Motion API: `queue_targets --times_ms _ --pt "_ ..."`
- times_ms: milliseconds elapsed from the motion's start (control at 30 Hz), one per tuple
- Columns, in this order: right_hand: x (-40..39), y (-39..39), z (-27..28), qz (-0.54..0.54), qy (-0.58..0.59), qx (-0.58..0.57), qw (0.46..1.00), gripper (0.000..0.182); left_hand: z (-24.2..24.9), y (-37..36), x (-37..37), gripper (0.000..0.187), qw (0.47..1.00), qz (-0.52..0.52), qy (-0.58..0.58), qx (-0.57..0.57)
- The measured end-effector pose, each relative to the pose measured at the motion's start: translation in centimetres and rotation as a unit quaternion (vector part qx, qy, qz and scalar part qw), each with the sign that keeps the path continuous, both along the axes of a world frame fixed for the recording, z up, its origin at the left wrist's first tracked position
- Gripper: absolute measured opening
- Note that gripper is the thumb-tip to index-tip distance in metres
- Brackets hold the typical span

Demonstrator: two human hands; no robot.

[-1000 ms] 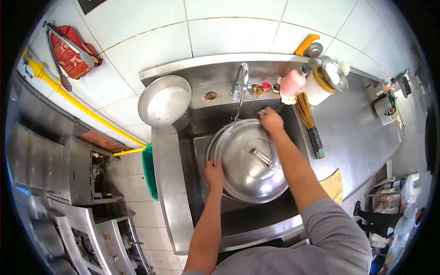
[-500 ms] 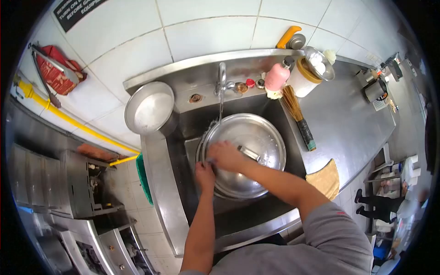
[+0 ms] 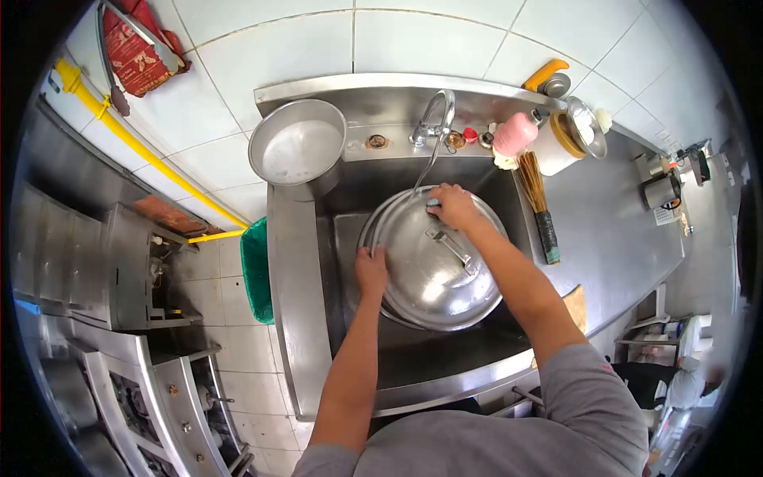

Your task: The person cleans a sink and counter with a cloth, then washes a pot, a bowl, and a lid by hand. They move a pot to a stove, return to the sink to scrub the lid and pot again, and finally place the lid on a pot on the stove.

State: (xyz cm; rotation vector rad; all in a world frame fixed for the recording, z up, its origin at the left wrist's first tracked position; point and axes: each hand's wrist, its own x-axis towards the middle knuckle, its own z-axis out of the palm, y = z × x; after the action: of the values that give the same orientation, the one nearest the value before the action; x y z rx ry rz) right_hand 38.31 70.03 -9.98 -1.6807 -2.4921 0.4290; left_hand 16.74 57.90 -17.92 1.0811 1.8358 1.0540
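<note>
A large domed metal pot lid (image 3: 413,270) with a strap handle lies in the sink (image 3: 343,262), handle side up. Another round metal rim shows beneath its left edge. My left hand (image 3: 371,272) grips the lid's left rim, the thumb on top. Near the lid's far edge, my right hand (image 3: 456,208) is closed on a small grey-blue scrubbing pad (image 3: 433,204) pressed against the metal. Most of the pad is hidden by the fingers. From the faucet (image 3: 433,131), a thin stream of water falls by the lid's far edge.
A deep metal pot (image 3: 326,183) with whitish contents stands at the sink's back left corner. Along the right lie a pink bottle (image 3: 517,133), a white tub (image 3: 551,153), a stick brush (image 3: 540,207) and a tan cloth (image 3: 575,308). A green bin (image 3: 256,270) stands left.
My right hand has moved with the pad from the lid's left side to its far edge. The lid's handle has turned slightly. The camera view has shifted left.
</note>
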Motion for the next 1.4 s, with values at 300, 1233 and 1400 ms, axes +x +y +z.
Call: queue_targets --times_ms 300,1233,1400 --pt "-1.0 -1.0 2.1 -0.090 -0.116 0.025 0.989 0.040 1.5 0.0 0.0 0.040 0.999 0.029 0.015 -0.022" --pt "-6.2 -0.1 -0.8 -0.096 -0.141 0.115 0.979 0.019 0.7 -2.1 0.7 0.047 0.997 0.010 0.071 -0.009" --pt "-6.5 -2.9 0.1 -0.056 -0.175 0.123 0.975 0.024 -0.4 -1.7 1.3 0.048 0.998 0.045 0.052 -0.002"
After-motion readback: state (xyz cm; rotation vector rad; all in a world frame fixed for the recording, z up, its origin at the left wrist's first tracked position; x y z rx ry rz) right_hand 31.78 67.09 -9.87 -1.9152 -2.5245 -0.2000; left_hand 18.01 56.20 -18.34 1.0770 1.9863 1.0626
